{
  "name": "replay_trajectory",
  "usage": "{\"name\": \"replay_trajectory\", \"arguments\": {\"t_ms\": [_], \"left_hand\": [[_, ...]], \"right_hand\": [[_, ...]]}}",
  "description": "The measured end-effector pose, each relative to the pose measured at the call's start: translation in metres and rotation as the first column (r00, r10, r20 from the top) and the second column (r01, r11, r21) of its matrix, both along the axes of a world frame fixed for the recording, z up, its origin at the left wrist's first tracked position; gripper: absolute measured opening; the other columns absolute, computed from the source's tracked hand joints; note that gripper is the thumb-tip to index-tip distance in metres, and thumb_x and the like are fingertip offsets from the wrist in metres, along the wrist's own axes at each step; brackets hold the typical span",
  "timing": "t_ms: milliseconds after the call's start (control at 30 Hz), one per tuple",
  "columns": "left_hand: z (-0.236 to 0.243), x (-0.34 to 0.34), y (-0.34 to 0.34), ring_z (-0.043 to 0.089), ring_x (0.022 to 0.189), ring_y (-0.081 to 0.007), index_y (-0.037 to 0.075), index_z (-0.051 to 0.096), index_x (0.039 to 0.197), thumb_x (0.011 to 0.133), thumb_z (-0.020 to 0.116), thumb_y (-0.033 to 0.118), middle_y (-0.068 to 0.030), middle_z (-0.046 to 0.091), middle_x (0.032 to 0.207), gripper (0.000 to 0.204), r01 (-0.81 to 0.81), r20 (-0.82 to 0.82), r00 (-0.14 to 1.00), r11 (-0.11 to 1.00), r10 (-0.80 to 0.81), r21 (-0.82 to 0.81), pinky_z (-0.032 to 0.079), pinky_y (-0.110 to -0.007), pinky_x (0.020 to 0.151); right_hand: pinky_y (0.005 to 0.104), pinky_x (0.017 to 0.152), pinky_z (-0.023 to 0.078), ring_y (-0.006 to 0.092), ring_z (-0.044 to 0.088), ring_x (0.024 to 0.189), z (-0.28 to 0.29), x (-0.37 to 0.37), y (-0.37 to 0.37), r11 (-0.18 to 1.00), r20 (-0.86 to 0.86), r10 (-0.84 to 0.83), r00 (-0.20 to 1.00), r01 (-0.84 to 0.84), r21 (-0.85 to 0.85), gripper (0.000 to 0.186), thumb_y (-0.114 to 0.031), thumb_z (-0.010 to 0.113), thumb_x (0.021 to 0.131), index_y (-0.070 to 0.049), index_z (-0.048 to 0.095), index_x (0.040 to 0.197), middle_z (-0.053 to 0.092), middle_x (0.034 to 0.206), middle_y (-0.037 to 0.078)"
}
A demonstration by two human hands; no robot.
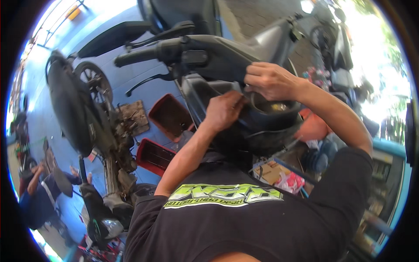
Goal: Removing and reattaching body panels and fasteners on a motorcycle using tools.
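A dark scooter point(220, 56) stands in front of me, its handlebar grip and brake lever reaching to the left. My left hand point(225, 110) is closed, fingers curled against the black inner panel point(198, 89) beside an open storage pocket point(271, 106). Something small and yellowish shows inside that pocket. Just above the pocket's rim, my right hand point(269, 81) is closed in a pinch. Whatever either hand's fingertips grip is hidden or too small to name.
Two red bins point(153, 156) point(168, 115) lie on the blue tiled floor at left. Beyond them stands a partly stripped motorcycle point(76, 109). Another person point(43, 196) is at far left. Near my right elbow are a cardboard box point(270, 172) and an orange object point(313, 125).
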State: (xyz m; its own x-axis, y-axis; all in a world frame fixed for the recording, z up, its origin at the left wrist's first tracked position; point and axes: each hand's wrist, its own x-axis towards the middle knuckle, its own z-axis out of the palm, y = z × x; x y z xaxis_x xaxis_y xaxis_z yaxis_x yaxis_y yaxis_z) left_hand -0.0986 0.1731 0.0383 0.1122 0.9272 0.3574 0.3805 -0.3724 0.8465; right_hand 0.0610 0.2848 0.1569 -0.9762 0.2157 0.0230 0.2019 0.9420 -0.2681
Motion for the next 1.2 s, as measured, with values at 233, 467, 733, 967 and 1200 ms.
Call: {"name": "replay_trajectory", "arguments": {"t_ms": [233, 467, 733, 967, 1200], "left_hand": [[-0.004, 0.006, 0.006, 0.060, 0.064, -0.0323, 0.001, 0.063, 0.091, 0.088, 0.064, 0.011, -0.0128, 0.061, 0.076, 0.011, 0.089, 0.035, 0.996, 0.996, -0.088, -0.015, 0.047, -0.039, 0.058], [0.027, -0.019, -0.013, 0.055, 0.067, -0.0196, -0.007, 0.059, 0.110, 0.088, 0.049, 0.007, -0.0096, 0.062, 0.091, 0.029, 0.194, 0.738, 0.447, 0.751, 0.505, -0.632, 0.043, -0.026, 0.061], [0.102, 0.020, 0.004, 0.062, 0.111, -0.0311, -0.014, 0.051, 0.123, 0.094, 0.037, -0.004, -0.0246, 0.059, 0.119, 0.033, 0.502, 0.700, 0.710, 0.752, -0.077, -0.427, 0.053, -0.036, 0.096], [0.118, 0.071, 0.013, 0.063, 0.110, -0.0273, -0.011, 0.050, 0.127, 0.098, 0.042, -0.004, -0.0220, 0.061, 0.119, 0.030, 0.519, 0.578, 0.762, 0.808, -0.290, -0.279, 0.055, -0.035, 0.092], [0.120, 0.081, 0.014, 0.066, 0.102, -0.0201, -0.007, 0.058, 0.121, 0.094, 0.049, -0.008, -0.0165, 0.067, 0.111, 0.028, 0.544, 0.609, 0.716, 0.819, -0.341, -0.181, 0.057, -0.031, 0.087]], "right_hand": [[0.0399, 0.074, 0.048, 0.0332, 0.060, 0.086, 0.004, 0.008, 0.000, 0.957, 0.011, -0.055, 0.998, 0.056, -0.286, 0.013, -0.013, 0.063, 0.087, 0.000, 0.060, 0.089, 0.056, 0.087, 0.012], [0.0393, 0.072, 0.048, 0.0333, 0.063, 0.081, 0.070, 0.037, -0.020, 0.922, -0.253, -0.356, 0.899, 0.294, -0.251, 0.014, -0.014, 0.065, 0.088, -0.001, 0.066, 0.092, 0.063, 0.086, 0.014], [0.0248, 0.067, 0.045, 0.0084, 0.057, 0.072, 0.074, 0.128, -0.060, 0.667, -0.467, -0.745, 0.477, 0.518, -0.535, 0.012, -0.010, 0.063, 0.092, 0.001, 0.067, 0.094, 0.061, 0.078, 0.003], [0.0235, 0.063, 0.043, 0.0081, 0.053, 0.068, 0.087, 0.152, -0.090, 0.681, -0.529, -0.724, 0.443, 0.584, -0.442, 0.011, -0.005, 0.060, 0.091, 0.003, 0.066, 0.089, 0.059, 0.076, 0.004], [0.0242, 0.058, 0.037, 0.0084, 0.050, 0.065, 0.090, 0.151, -0.088, 0.726, -0.550, -0.680, 0.485, 0.550, -0.413, 0.010, -0.001, 0.058, 0.089, 0.004, 0.063, 0.083, 0.057, 0.075, 0.004]]}}
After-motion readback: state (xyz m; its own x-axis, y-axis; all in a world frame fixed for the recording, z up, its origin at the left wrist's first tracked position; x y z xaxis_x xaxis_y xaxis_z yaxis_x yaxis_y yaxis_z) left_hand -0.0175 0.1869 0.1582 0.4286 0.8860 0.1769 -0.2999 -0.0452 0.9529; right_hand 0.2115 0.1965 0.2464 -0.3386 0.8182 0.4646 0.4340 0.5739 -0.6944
